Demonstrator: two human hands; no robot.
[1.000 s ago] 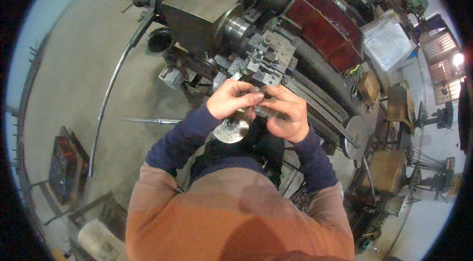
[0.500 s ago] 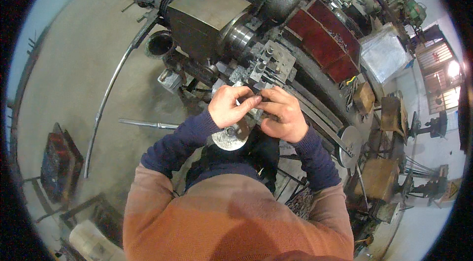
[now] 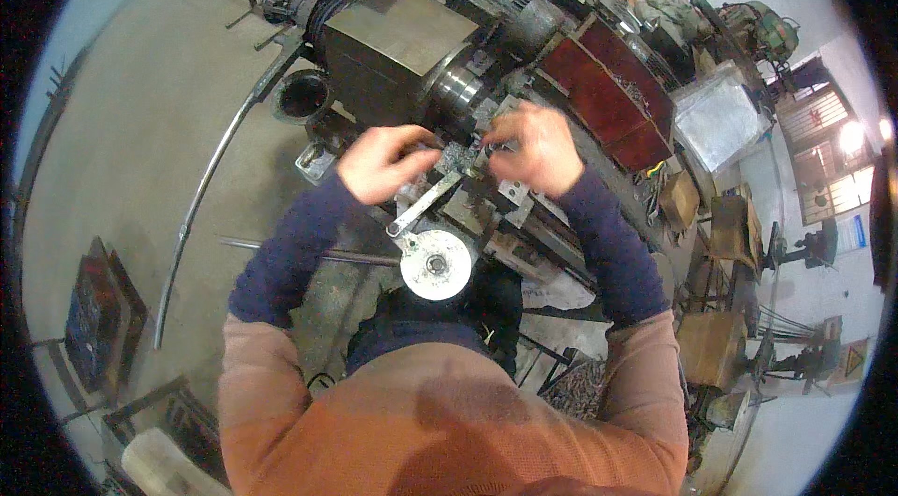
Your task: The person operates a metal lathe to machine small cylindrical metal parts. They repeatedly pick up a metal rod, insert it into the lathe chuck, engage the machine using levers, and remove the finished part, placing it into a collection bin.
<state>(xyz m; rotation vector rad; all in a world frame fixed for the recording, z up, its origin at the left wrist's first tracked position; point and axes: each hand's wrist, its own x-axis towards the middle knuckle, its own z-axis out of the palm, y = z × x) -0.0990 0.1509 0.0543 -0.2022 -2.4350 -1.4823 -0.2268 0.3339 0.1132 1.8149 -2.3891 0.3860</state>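
Both hands are over the carriage of a metal lathe (image 3: 402,33), apart from each other. The left hand (image 3: 383,164) is on the near side of the carriage, its thumb spread from the fingers, and nothing is visible in the gap. The right hand (image 3: 538,150) is opposite, blurred, with fingers curled inward over the tool post area; whether it pinches anything cannot be determined.

Between the hands lies a heap of metal shavings (image 3: 456,157). A flat metal lever (image 3: 426,206) slants from there towards a round handwheel (image 3: 436,265), which is in front of the person's body. The bright cylindrical chuck (image 3: 458,89) is beyond the hands, beside the headstock. A dark red tray (image 3: 608,94) is behind the lathe bed, with a plastic-wrapped sheet (image 3: 720,117) to its right.
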